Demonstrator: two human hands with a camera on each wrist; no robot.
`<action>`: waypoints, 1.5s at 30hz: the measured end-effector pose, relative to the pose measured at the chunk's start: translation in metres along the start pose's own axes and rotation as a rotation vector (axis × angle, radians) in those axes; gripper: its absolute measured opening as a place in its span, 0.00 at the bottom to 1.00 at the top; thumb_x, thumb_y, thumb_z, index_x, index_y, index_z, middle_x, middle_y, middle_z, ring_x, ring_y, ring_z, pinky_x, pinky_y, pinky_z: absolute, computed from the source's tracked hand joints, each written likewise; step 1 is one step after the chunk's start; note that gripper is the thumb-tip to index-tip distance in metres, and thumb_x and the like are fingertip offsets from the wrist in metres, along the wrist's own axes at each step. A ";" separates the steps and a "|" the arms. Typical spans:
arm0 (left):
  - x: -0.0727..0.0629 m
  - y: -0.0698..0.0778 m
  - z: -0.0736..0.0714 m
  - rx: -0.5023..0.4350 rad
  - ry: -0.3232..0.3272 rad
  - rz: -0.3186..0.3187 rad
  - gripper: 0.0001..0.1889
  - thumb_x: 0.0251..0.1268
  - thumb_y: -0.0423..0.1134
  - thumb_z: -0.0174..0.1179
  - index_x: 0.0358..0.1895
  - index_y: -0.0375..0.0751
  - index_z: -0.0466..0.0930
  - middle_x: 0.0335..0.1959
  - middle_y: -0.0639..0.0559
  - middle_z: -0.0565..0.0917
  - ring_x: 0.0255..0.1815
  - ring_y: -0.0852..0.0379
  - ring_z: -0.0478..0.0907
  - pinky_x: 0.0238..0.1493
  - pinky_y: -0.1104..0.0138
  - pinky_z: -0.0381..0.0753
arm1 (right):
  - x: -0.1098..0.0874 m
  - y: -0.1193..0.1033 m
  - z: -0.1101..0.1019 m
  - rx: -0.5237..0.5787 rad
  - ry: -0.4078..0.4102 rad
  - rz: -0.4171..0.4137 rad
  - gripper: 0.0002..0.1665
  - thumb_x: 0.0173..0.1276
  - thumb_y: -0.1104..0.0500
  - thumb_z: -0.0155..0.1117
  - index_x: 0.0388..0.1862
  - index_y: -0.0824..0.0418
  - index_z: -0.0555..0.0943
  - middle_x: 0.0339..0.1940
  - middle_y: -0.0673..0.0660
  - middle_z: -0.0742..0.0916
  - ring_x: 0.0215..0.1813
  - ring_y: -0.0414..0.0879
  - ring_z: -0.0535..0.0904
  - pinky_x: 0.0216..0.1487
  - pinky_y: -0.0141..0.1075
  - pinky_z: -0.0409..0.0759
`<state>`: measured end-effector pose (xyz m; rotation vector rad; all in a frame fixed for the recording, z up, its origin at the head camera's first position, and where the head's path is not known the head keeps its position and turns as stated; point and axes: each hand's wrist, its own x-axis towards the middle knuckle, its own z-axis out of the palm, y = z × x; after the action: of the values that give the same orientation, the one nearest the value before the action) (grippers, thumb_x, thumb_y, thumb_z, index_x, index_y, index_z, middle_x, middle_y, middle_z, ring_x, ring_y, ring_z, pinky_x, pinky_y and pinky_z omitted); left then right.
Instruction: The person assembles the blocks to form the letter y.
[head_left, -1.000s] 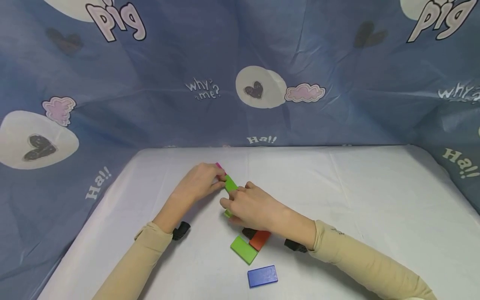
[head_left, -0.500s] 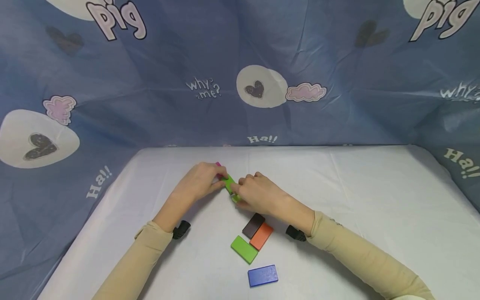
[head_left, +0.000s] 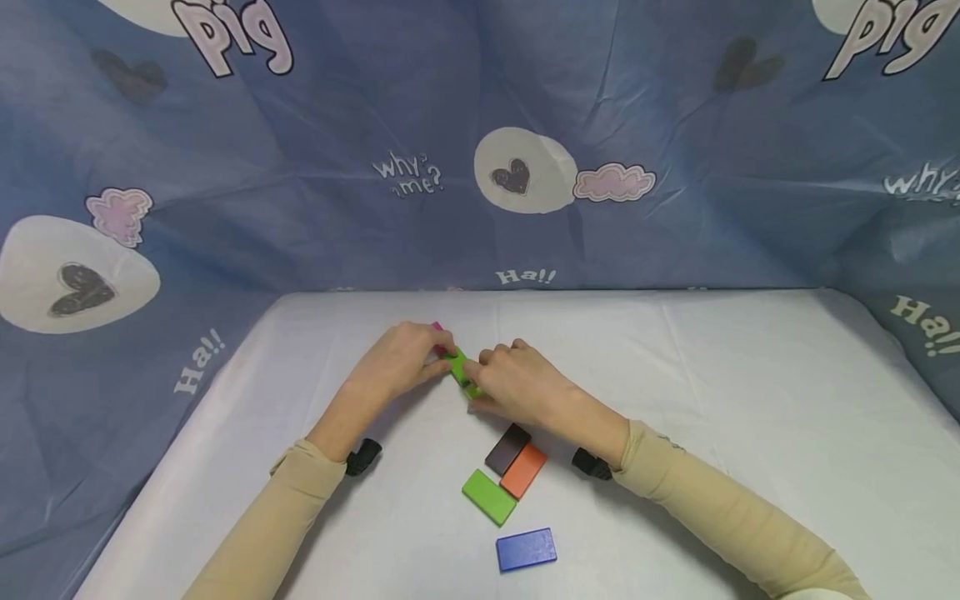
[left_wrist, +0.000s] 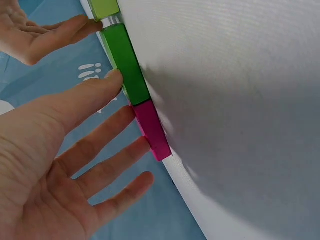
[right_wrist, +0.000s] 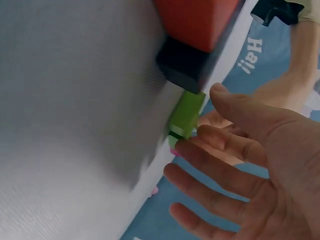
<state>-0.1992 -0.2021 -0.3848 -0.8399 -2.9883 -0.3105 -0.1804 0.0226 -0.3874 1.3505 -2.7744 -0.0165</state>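
A magenta block (left_wrist: 152,130) and a green block (left_wrist: 127,65) lie end to end on the white cloth. My left hand (head_left: 402,358) reaches over them from the left. Its thumb touches the green block while the other fingers, fairly straight, touch the magenta one. At the green block's near end sits a light green block (right_wrist: 187,112). My right hand (head_left: 521,383) pinches this light green block between thumb and forefinger. A narrow gap with a pale connecting piece shows between the two green blocks in the left wrist view.
Nearer on the cloth lie a dark brown block (head_left: 507,449), an orange block (head_left: 523,471), another green block (head_left: 489,497) and a blue block (head_left: 527,550). Black wrist cameras (head_left: 364,457) hang beneath both forearms. A blue printed curtain (head_left: 337,233) rises behind the table.
My right hand has moved away from me and slightly right, bringing the light green block up against the other green block's end. The dark brown block is uncovered. My left hand stays in place.
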 end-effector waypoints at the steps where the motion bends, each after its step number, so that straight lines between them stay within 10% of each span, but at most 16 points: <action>1: 0.000 0.000 0.000 -0.002 0.002 0.002 0.09 0.69 0.45 0.75 0.47 0.48 0.91 0.43 0.52 0.93 0.46 0.49 0.91 0.52 0.55 0.89 | -0.001 0.000 -0.002 0.005 -0.001 0.004 0.19 0.73 0.39 0.74 0.48 0.51 0.83 0.36 0.48 0.87 0.39 0.47 0.87 0.51 0.48 0.86; 45: 0.001 0.006 0.002 0.034 -0.029 -0.058 0.20 0.58 0.59 0.80 0.45 0.50 0.92 0.42 0.54 0.93 0.40 0.56 0.86 0.46 0.61 0.86 | 0.001 0.004 0.007 0.021 0.092 0.002 0.14 0.74 0.47 0.74 0.49 0.52 0.84 0.36 0.50 0.88 0.36 0.48 0.88 0.45 0.47 0.85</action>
<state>-0.1968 -0.1958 -0.3852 -0.7622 -3.0403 -0.2503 -0.1846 0.0237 -0.3942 1.3175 -2.7073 0.0733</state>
